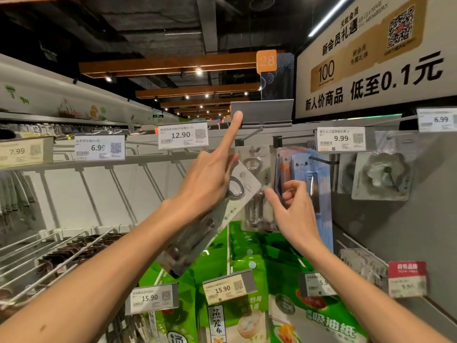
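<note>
While your left hand [210, 180] clamps the carded pack [248, 185], judge it light, stiff, slippery: hold card edges. Right hand [290, 209]: grip unclear.

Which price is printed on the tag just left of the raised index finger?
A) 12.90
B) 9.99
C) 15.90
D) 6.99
A: the white tag beside the raised index finger of the left hand reads 12.90, while that hand holds a carded pack.

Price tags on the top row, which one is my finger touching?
The blank grey tag, flipped up between the 12.90 tag and the 9.99 tag; the left hand's index fingertip touches its corner.
</note>
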Demonstrator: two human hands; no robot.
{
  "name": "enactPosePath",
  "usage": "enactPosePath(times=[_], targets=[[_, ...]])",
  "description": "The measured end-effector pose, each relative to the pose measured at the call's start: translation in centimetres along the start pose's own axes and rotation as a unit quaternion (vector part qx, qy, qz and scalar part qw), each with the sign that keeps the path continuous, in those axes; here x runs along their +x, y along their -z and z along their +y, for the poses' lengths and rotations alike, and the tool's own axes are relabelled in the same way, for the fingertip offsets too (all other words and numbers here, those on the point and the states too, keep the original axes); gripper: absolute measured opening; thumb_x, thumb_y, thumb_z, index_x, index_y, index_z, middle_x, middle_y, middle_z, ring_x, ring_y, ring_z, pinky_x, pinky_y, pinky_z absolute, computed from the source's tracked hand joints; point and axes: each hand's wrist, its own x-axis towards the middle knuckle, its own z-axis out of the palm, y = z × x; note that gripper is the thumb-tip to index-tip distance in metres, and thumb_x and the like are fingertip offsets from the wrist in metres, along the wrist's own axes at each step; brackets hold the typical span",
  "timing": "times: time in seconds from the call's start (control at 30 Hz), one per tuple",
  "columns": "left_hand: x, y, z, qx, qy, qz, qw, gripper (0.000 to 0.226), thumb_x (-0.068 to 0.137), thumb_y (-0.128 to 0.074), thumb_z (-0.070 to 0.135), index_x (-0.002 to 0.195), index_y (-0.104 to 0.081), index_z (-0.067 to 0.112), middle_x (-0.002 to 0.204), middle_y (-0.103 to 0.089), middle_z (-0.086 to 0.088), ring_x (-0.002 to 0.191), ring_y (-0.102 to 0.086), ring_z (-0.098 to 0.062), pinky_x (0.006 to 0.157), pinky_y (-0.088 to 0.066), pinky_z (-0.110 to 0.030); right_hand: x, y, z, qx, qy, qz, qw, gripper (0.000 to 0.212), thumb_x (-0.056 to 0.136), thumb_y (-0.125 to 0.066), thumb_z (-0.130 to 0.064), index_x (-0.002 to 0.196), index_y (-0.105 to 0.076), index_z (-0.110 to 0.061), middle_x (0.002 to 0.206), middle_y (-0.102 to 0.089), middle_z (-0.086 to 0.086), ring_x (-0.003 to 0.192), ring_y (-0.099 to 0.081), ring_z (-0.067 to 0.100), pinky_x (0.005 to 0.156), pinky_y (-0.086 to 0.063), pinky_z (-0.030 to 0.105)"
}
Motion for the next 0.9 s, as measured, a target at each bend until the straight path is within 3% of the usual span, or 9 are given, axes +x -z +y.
enactPosePath(times=[0.03, 0.1, 0.2, 0.3, 0.43, 0.6, 0.7, 0.8, 0.9], targets=[[0.0, -0.4, 0.0, -0.017, 0.002, 0.008, 1.0, 0.076, 0.104, -0.047, 0.017, 0.156, 0.005, 0.032, 0.047, -0.043, 0.007, 0.043, -0.045, -0.011, 0.043, -0.038, -0.014, -1.1, 0.2, -0.6, 0.038, 0.01, 0.004, 0.999, 0.042, 0.089, -0.06, -0.053, 0.114, -0.042, -0.024, 0.093, -0.053, 0.0, 0.088, -0.054, 0.015, 0.078, -0.046, 0.028], [0.0, -1.3, 0.3, -0.05, 0.014, 0.036, 0.998, 0.073, 0.104, -0.046, 0.015, 0.156, 0.002, 0.032, 0.048, -0.046, 0.006, 0.045, -0.047, -0.009, 0.042, -0.038, -0.014, -3.3, 0.3, -1.9, 0.133, 0.002, -0.076, 0.988, 0.056, 0.081, -0.062, -0.054, 0.122, -0.036, -0.028, 0.099, -0.058, 0.003, 0.086, -0.06, 0.011, 0.075, -0.049, 0.02], [0.3, -2.6, 1.2, -0.119, 0.042, 0.087, 0.988, 0.063, 0.106, -0.042, 0.016, 0.155, -0.006, 0.035, 0.047, -0.052, 0.011, 0.04, -0.045, -0.007, 0.039, -0.033, -0.012, -5.3, -0.2, -3.0, 0.226, 0.001, -0.188, 0.956, 0.089, 0.077, -0.079, -0.032, 0.14, -0.017, -0.041, 0.114, -0.064, 0.0, 0.092, -0.07, 0.008, 0.083, -0.058, 0.03], [0.5, -3.4, 1.7, -0.172, 0.063, 0.136, 0.974, 0.054, 0.107, -0.038, 0.019, 0.154, -0.018, 0.037, 0.043, -0.044, 0.011, 0.037, -0.038, -0.008, 0.038, -0.027, -0.014, -5.2, -0.1, -3.2, 0.225, 0.032, -0.165, 0.96, 0.104, 0.081, -0.077, -0.01, 0.146, -0.005, -0.049, 0.121, -0.066, -0.007, 0.098, -0.072, 0.013, 0.09, -0.058, 0.041], [1.1, -3.5, 1.9, -0.168, 0.068, 0.167, 0.969, 0.05, 0.107, -0.04, 0.019, 0.152, -0.029, 0.034, 0.048, -0.037, 0.006, 0.039, -0.034, -0.011, 0.037, -0.027, -0.021, -3.8, 1.0, -3.5, 0.213, 0.054, -0.17, 0.961, 0.104, 0.087, -0.072, -0.008, 0.153, 0.001, -0.045, 0.122, -0.066, -0.009, 0.103, -0.07, 0.012, 0.093, -0.056, 0.04], [1.8, -3.1, 1.4, -0.107, 0.056, 0.149, 0.982, 0.056, 0.105, -0.045, 0.025, 0.153, -0.02, 0.037, 0.048, -0.046, 0.004, 0.037, -0.037, -0.01, 0.037, -0.035, -0.027, -2.7, 1.9, -3.3, 0.176, 0.057, -0.169, 0.968, 0.097, 0.088, -0.071, -0.017, 0.141, -0.001, -0.058, 0.13, -0.062, -0.01, 0.104, -0.069, 0.007, 0.096, -0.055, 0.041], [1.4, -2.8, 0.9, -0.065, 0.039, 0.115, 0.99, 0.069, 0.103, -0.05, 0.032, 0.155, -0.006, 0.04, 0.055, -0.06, 0.0, 0.041, -0.051, -0.01, 0.048, -0.053, -0.035, -2.3, 2.0, -2.8, 0.164, 0.057, -0.166, 0.971, 0.095, 0.087, -0.071, -0.02, 0.143, -0.003, -0.056, 0.133, -0.059, -0.011, 0.101, -0.066, -0.006, 0.091, -0.055, 0.025], [0.9, -2.2, 0.6, -0.043, 0.039, 0.084, 0.995, 0.081, 0.097, -0.053, 0.051, 0.152, 0.007, 0.047, 0.065, -0.067, -0.004, 0.047, -0.059, -0.014, 0.057, -0.057, -0.039, -1.7, 1.8, -2.3, 0.164, 0.058, -0.168, 0.97, 0.097, 0.08, -0.078, -0.04, 0.143, -0.007, -0.064, 0.141, -0.056, -0.006, 0.119, -0.063, 0.014, 0.1, -0.051, 0.047], [0.3, -1.9, 0.7, -0.008, 0.041, 0.051, 0.998, 0.097, 0.089, -0.058, 0.062, 0.151, 0.016, 0.046, 0.064, -0.064, -0.006, 0.049, -0.058, -0.016, 0.057, -0.057, -0.035, -1.7, 1.6, -1.9, 0.159, 0.055, -0.164, 0.972, 0.096, 0.064, -0.076, -0.066, 0.131, -0.009, -0.077, 0.149, -0.047, -0.006, 0.13, -0.054, 0.024, 0.104, -0.047, 0.052]])
